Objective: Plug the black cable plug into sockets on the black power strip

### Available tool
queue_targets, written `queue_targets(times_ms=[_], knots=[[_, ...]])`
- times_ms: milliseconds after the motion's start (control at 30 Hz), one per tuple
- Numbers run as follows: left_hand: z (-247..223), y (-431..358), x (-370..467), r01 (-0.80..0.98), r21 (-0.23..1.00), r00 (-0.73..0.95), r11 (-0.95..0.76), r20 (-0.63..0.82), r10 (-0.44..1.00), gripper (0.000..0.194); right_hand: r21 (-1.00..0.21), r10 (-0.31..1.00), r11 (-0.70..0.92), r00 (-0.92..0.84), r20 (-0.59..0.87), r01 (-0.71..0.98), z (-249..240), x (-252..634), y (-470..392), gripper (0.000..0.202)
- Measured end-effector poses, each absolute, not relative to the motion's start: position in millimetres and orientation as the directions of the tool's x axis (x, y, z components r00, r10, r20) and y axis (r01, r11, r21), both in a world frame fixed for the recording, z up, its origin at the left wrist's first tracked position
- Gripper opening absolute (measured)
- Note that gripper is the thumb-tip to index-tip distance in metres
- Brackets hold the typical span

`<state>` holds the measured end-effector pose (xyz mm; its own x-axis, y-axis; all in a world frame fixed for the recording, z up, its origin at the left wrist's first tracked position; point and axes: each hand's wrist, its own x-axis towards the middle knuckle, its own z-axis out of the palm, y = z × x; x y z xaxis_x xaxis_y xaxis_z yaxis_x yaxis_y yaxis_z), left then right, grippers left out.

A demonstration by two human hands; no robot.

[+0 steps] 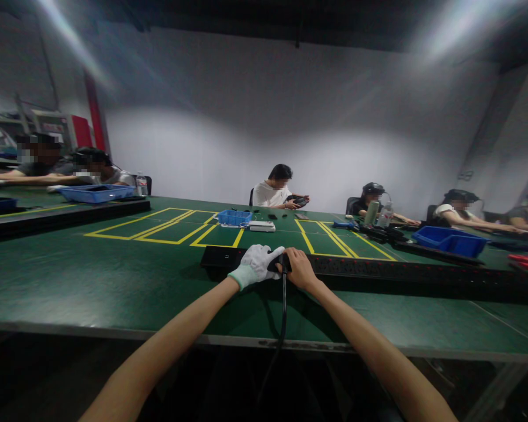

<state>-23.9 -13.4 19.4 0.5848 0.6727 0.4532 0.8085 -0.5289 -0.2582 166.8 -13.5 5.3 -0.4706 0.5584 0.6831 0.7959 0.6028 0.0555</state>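
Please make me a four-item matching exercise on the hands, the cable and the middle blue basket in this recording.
Column one
1. Left hand
2. Black cable
3. Middle blue basket
4. Right hand

Column two
A. Runs from between the hands down past the near edge of the green table
B. Bare, without a glove
C. In a white glove with a pale green cuff
D. Beyond the hands, next to a white object

Right pairs: 1-C; 2-A; 3-D; 4-B
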Motion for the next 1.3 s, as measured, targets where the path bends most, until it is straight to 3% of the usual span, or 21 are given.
queue_targets(times_ms=[1300], knots=[[22.2, -16.1, -22.9, 0.812, -0.241, 0.580, -0.532, 0.438, 0.687, 0.082, 0.051, 0.576, 0.593, -0.467, 0.671, 0.804, 5.5, 166.7, -13.8, 0.030]])
